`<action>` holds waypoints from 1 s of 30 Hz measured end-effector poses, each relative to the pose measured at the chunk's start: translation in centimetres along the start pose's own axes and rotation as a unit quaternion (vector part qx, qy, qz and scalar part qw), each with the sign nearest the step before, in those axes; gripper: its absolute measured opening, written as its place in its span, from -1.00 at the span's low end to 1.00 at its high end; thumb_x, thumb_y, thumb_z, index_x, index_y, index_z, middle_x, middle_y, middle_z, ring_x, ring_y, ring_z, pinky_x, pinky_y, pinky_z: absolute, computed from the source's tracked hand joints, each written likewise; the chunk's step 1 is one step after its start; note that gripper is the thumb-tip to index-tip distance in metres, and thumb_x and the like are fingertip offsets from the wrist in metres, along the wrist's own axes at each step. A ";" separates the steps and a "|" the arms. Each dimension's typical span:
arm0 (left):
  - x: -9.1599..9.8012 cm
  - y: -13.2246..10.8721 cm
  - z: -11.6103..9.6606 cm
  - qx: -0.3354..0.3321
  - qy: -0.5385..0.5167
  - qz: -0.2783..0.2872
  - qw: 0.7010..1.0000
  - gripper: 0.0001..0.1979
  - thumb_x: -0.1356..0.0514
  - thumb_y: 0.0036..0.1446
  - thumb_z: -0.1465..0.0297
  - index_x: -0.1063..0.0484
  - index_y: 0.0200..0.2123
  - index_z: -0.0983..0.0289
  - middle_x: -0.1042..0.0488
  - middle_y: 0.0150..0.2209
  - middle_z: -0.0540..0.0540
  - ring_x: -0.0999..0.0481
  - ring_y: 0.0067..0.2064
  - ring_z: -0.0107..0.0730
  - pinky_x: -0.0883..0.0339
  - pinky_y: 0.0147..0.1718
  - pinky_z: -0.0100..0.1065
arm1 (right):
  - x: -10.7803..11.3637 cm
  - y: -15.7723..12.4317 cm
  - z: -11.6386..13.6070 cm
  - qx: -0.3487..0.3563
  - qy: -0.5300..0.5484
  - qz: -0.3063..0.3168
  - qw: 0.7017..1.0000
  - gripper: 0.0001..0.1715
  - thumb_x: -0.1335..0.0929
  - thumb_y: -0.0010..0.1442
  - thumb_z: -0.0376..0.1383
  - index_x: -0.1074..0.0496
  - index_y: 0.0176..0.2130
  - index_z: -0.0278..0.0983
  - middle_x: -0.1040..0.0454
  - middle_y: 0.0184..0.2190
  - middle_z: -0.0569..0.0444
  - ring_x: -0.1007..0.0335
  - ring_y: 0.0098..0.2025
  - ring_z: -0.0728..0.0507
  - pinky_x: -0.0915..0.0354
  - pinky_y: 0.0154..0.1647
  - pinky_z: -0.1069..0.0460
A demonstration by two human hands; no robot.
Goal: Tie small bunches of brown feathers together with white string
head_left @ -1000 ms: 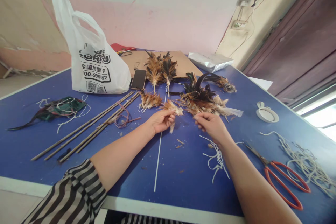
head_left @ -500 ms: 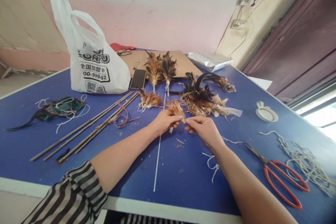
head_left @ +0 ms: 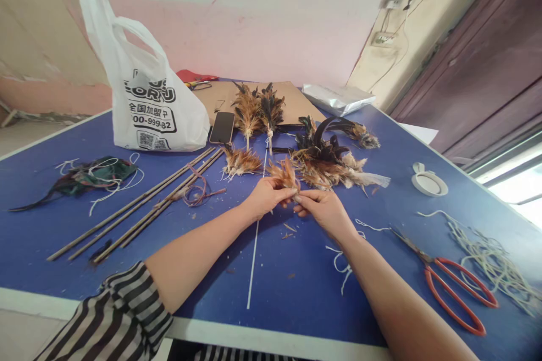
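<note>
My left hand [head_left: 269, 197] is closed around a small bunch of orange-brown feathers [head_left: 284, 174], tips pointing up and away. At the base of the bunch, my right hand [head_left: 322, 207] pinches with thumb and forefinger, close against the left thumb. What sits in that pinch is mostly covered by the fingers; it appears to be the feathers' pale quill ends. Just beyond the hands lie a loose clump of brown feathers [head_left: 242, 162] and a larger heap of black and tan feathers [head_left: 324, 161]. Two tied feather bundles [head_left: 248, 110] stand out farther back, against a cardboard sheet [head_left: 298, 102].
Thin sticks [head_left: 139, 200] and a cord coil [head_left: 197, 192] lie left, near dark green feathers [head_left: 105, 172]. A white plastic bag [head_left: 156, 107] stands behind, beside a phone [head_left: 222, 127]. Red-handled scissors [head_left: 459, 287], pale string [head_left: 491, 259] and a tape roll [head_left: 429, 182] lie right.
My right hand has shifted slightly left, its fingertips now meeting the left thumb at the base of the feather bunch. The things on the table have stayed put.
</note>
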State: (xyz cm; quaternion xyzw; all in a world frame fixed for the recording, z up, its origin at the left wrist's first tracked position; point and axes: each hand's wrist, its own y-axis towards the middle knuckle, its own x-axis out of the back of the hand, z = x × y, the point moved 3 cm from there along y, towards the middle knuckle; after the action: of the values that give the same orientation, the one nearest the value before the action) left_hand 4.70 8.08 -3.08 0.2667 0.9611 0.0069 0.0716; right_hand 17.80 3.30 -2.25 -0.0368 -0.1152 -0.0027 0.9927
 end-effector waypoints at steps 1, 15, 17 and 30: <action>0.0 0.0 0.0 0.002 -0.005 0.002 1.000 -0.76 -0.24 -0.16 0.33 -0.42 -0.42 0.39 -0.37 -0.59 0.00 -0.28 -0.60 -0.58 -0.21 -0.59 -0.48 | -0.1 0.0 0.1 0.000 -0.003 0.006 1.000 -0.73 -0.34 -0.04 -0.22 -0.49 -0.36 -0.35 -0.47 -0.57 0.05 -0.34 -0.57 0.01 -0.29 -0.52 0.10; 0.1 0.0 1.2 0.088 -0.107 0.039 0.990 -0.65 -0.30 -0.21 0.32 -0.45 -0.30 0.37 -0.42 -0.45 0.07 -0.34 -0.48 -0.58 -0.18 -0.44 -0.46 | -0.2 1.0 -1.9 -0.056 0.234 0.044 0.970 -0.79 -0.41 -0.09 -0.23 -0.42 -0.49 -0.35 -0.37 -0.59 0.14 -0.19 -0.62 0.13 -0.16 -0.62 0.19; -0.2 -0.1 1.2 0.092 -0.121 0.072 0.986 -0.69 -0.29 -0.18 0.31 -0.46 -0.34 0.38 -0.42 -0.45 0.08 -0.38 -0.42 -0.52 -0.20 -0.38 -0.43 | -0.3 0.9 -1.9 -0.072 0.271 0.086 0.956 -0.80 -0.42 -0.10 -0.25 -0.42 -0.47 -0.35 -0.37 -0.56 0.14 -0.19 -0.62 0.14 -0.16 -0.62 0.20; -0.3 -0.2 1.4 0.125 -0.245 0.111 0.955 -0.81 -0.23 -0.08 0.39 -0.47 -0.36 0.39 -0.46 -0.39 0.14 -0.41 -0.34 -0.46 -0.25 -0.24 -0.36 | -0.8 0.5 -1.8 -0.112 0.223 0.126 0.960 -0.77 -0.39 -0.07 -0.19 -0.41 -0.49 -0.35 -0.39 -0.54 0.10 -0.16 -0.65 0.13 -0.11 -0.67 0.19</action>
State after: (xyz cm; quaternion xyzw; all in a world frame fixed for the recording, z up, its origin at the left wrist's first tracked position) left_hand 5.01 7.71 -4.40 0.3719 0.8716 -0.1706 0.2702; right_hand 17.48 3.68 -4.25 -0.1600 0.1162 0.1017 0.9750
